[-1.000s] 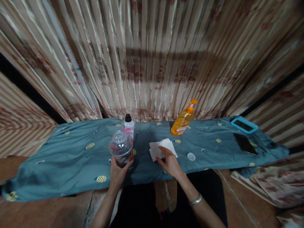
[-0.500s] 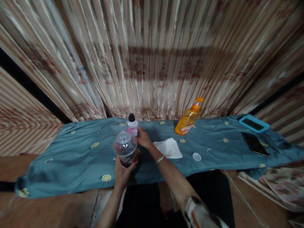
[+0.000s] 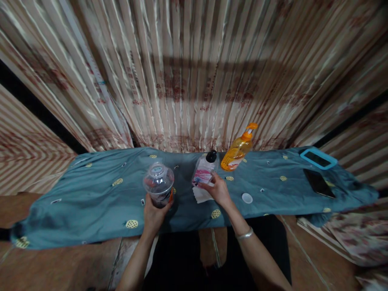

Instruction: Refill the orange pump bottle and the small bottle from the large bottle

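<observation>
Two containers were in hand at once. The left hand [image 3: 154,210] was wrapped from below around a clear plastic jar [image 3: 158,184] with a clear lid, fingers curled tight on its lower body, the jar standing just above the near edge of the teal cloth [image 3: 91,198]. The right hand [image 3: 218,190] was closed on a small clear bottle [image 3: 204,171] with a black cap and a pink label, fingers clamped on its lower part; the bottle leaned to the right, cap pointing up and away. Under that bottle and hand lay a white tissue [image 3: 201,195], flat on the cloth, partly covered by the fingers. A silver bangle [image 3: 245,233] sat on the right wrist.

Moving outward: an orange pump bottle [image 3: 238,150] stood just behind and to the right of the tilted bottle, close but apart. A small white cap [image 3: 247,198] lay on the cloth to the right of the right hand. Well off to the far right, a dark phone [image 3: 319,182] lay flat, and beyond it a second device in a light blue case [image 3: 317,158]. Striped curtains [image 3: 194,72] hung behind the whole spread.
</observation>
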The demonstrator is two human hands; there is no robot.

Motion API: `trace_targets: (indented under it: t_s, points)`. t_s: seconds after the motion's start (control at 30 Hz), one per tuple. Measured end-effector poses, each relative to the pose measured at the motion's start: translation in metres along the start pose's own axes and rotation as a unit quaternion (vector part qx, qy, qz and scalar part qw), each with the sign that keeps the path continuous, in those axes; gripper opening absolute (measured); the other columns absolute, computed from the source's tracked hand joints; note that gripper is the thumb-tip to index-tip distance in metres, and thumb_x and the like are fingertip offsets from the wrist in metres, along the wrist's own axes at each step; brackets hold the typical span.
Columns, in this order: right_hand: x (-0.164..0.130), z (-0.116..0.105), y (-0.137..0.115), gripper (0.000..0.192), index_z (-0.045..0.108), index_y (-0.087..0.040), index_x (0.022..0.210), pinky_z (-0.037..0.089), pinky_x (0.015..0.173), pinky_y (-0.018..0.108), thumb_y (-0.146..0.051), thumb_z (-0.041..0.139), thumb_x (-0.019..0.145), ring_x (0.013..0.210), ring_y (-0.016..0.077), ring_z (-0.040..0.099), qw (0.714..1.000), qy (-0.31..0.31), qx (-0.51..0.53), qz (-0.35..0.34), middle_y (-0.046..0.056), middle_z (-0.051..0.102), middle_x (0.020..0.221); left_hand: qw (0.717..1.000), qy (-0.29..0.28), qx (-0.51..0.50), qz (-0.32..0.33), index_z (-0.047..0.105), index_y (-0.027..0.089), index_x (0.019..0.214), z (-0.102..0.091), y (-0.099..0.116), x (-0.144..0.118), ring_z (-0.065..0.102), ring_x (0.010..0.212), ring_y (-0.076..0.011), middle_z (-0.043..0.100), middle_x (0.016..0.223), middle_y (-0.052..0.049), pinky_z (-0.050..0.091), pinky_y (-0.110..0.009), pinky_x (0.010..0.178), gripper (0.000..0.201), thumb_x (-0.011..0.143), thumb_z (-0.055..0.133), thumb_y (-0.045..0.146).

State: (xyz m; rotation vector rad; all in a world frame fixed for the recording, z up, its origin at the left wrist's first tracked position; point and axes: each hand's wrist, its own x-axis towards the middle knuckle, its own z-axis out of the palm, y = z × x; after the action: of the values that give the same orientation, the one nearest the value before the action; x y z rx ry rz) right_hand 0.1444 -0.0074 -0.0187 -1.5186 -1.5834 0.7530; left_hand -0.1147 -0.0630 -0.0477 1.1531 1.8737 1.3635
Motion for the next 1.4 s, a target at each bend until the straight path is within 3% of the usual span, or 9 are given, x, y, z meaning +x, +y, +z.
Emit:
trace_targets:
  t_s: [0.2, 0.4, 0.6, 0.77, 0.87, 1.0, 1.1, 1.23, 1.4]
  points:
    - [-0.033, -0.024, 0.021, 0.035, 0.066, -0.016, 0.110, 0.059, 0.088, 0.043, -0.034, 0.082, 0.085, 0.090, 0.0211, 0.072, 0.999, 0.031, -0.008, 0.035, 0.003, 0.073, 0.098, 1.000, -0.017, -0.006, 0.025, 0.058, 0.021, 0.114, 0.014, 0.006, -0.002, 0.071, 0.105, -0.0351, 0.072, 0.110, -0.009, 0.056, -0.051, 0.096, 0.071, 0.053, 0.088, 0.040]
    - [-0.036, -0.015, 0.036, 0.035, 0.066, -0.017, 0.114, 0.058, 0.092, 0.046, -0.036, 0.079, 0.088, 0.094, 0.0219, 0.071, 0.999, 0.034, 0.007, 0.041, 0.004, 0.073, 0.101, 0.998, -0.053, -0.017, 0.043, 0.054, 0.020, 0.126, 0.021, 0.003, -0.003, 0.069, 0.117, -0.0337, 0.070, 0.125, -0.011, 0.054, -0.051, 0.105, 0.077, 0.060, 0.086, 0.040]
    - [-0.038, -0.006, 0.044, 0.039, 0.064, -0.017, 0.117, 0.058, 0.091, 0.046, -0.036, 0.079, 0.088, 0.093, 0.0218, 0.071, 0.998, 0.046, 0.031, 0.031, 0.004, 0.072, 0.105, 0.997, -0.054, -0.021, 0.058, 0.041, 0.020, 0.146, 0.021, -0.014, -0.005, 0.055, 0.141, -0.0362, 0.056, 0.149, -0.017, 0.042, -0.053, 0.120, 0.098, 0.062, 0.087, 0.042]
    - [-0.040, 0.001, 0.048, 0.040, 0.063, -0.017, 0.119, 0.058, 0.091, 0.046, -0.036, 0.079, 0.088, 0.094, 0.0221, 0.070, 0.996, 0.060, 0.055, 0.027, 0.005, 0.071, 0.106, 0.993, -0.057, -0.049, 0.086, 0.037, 0.019, 0.151, 0.016, -0.024, -0.013, 0.049, 0.146, -0.0377, 0.048, 0.157, -0.020, 0.038, -0.055, 0.124, 0.101, 0.065, 0.087, 0.040]
    - [-0.042, 0.006, 0.051, 0.040, 0.062, -0.017, 0.120, 0.058, 0.090, 0.046, -0.038, 0.078, 0.089, 0.095, 0.0223, 0.070, 0.995, 0.073, 0.070, 0.024, 0.005, 0.071, 0.107, 0.991, -0.056, -0.070, 0.102, 0.040, 0.020, 0.148, 0.006, -0.033, -0.024, 0.048, 0.147, -0.0376, 0.047, 0.156, -0.021, 0.038, -0.057, 0.124, 0.095, 0.068, 0.086, 0.044]
    - [-0.044, 0.012, 0.054, 0.041, 0.062, -0.018, 0.122, 0.058, 0.091, 0.046, -0.040, 0.075, 0.091, 0.097, 0.0226, 0.070, 0.992, 0.086, 0.091, 0.011, 0.006, 0.071, 0.110, 0.991, -0.062, -0.067, 0.095, 0.055, 0.020, 0.128, -0.013, -0.045, -0.050, 0.066, 0.125, -0.0351, 0.067, 0.129, -0.016, 0.049, -0.059, 0.113, 0.066, 0.074, 0.080, 0.050]
    - [-0.045, 0.014, 0.053, 0.041, 0.062, -0.017, 0.122, 0.057, 0.092, 0.046, -0.041, 0.075, 0.091, 0.099, 0.0232, 0.069, 0.991, 0.095, 0.097, 0.001, 0.006, 0.071, 0.110, 0.989, -0.103, -0.054, 0.090, 0.063, 0.022, 0.118, -0.015, -0.040, -0.072, 0.071, 0.115, -0.0324, 0.072, 0.119, -0.013, 0.055, -0.056, 0.107, 0.048, 0.081, 0.074, 0.050]
    - [-0.045, 0.013, 0.050, 0.042, 0.062, -0.018, 0.124, 0.057, 0.092, 0.046, -0.042, 0.074, 0.092, 0.101, 0.0236, 0.069, 0.991, 0.097, 0.094, -0.006, 0.007, 0.070, 0.112, 0.973, -0.189, -0.072, 0.106, 0.068, 0.023, 0.115, 0.020, -0.013, -0.086, 0.070, 0.118, -0.0315, 0.073, 0.120, -0.011, 0.053, -0.053, 0.109, 0.036, 0.085, 0.070, 0.043]
    - [-0.044, 0.012, 0.050, 0.040, 0.061, -0.018, 0.124, 0.057, 0.093, 0.047, -0.041, 0.072, 0.094, 0.103, 0.0239, 0.069, 0.992, 0.089, 0.087, -0.016, 0.007, 0.070, 0.114, 0.957, -0.224, -0.108, 0.147, 0.049, 0.021, 0.144, 0.094, 0.031, -0.060, 0.050, 0.145, -0.0337, 0.053, 0.155, -0.016, 0.036, -0.054, 0.124, 0.076, 0.076, 0.079, 0.038]
